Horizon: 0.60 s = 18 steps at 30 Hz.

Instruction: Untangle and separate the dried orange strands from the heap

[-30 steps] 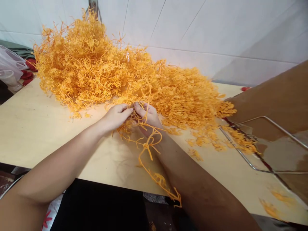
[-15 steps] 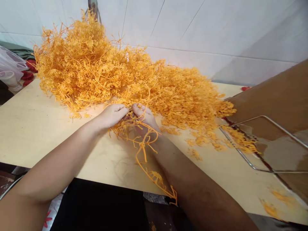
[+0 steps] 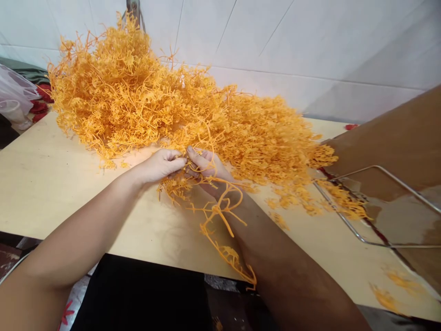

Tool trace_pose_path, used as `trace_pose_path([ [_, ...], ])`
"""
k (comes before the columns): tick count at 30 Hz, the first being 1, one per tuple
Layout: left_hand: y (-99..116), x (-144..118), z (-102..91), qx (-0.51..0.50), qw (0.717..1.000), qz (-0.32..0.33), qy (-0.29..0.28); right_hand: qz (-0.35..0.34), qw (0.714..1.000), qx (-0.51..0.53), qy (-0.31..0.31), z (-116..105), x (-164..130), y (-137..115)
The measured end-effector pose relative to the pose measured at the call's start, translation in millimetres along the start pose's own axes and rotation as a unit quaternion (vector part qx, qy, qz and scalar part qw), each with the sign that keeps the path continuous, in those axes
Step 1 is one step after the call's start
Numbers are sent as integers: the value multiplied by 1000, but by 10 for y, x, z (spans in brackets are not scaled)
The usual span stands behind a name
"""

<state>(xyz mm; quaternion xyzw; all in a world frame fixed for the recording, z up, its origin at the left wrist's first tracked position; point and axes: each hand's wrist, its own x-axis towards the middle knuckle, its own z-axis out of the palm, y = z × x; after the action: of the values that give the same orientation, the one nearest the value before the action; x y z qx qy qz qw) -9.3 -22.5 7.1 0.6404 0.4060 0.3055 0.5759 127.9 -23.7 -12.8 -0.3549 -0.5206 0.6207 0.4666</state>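
Observation:
Both hands meet at the front of a big heap of orange plastic sprigs [image 3: 138,96], thin branching stems with frilly ends. My left hand [image 3: 167,164] is closed, thumb pressed on the fingers, gripping part of an orange plastic branch. Right beside it, my right hand [image 3: 206,166] pinches the same tangle between thumb and fingers. From between them a longer orange plastic branch [image 3: 217,209] hangs down over my right forearm towards the table's front edge. A smaller frilly cluster [image 3: 175,187] dangles under my left hand. The exact pinch points are partly hidden by stems.
The heap spreads right across a pale table [image 3: 37,179] against a white tiled wall [image 3: 275,41]. At right stand a brown cardboard box [image 3: 389,138] and a bent metal wire frame [image 3: 358,236]. Loose orange pieces [image 3: 386,299] lie near the right edge. A clear plastic bag [image 3: 15,87] is at left.
My right hand has shifted slightly right and turned a little. The hanging branch has swung right and down with it. My left hand has barely moved; the heap looks unchanged.

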Motion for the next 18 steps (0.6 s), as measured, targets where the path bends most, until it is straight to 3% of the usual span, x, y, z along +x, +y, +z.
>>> trace_pose_path([
  [5, -24, 18, -9, 3, 1000, 9, -3, 49, 999, -12, -8, -43, -10, -14],
  [9, -23, 35, -18, -12, 1000, -2, 7, 30, 999, 37, -15, -14, 34, 53],
  [14, -107, 88, -38, -136, 991, 10, 5, 22, 993, 90, 67, 128, 31, 51],
  [18, -64, 57, -10, -214, 975, 53, 5, 9, 992, 99, 81, 100, 20, -10],
])
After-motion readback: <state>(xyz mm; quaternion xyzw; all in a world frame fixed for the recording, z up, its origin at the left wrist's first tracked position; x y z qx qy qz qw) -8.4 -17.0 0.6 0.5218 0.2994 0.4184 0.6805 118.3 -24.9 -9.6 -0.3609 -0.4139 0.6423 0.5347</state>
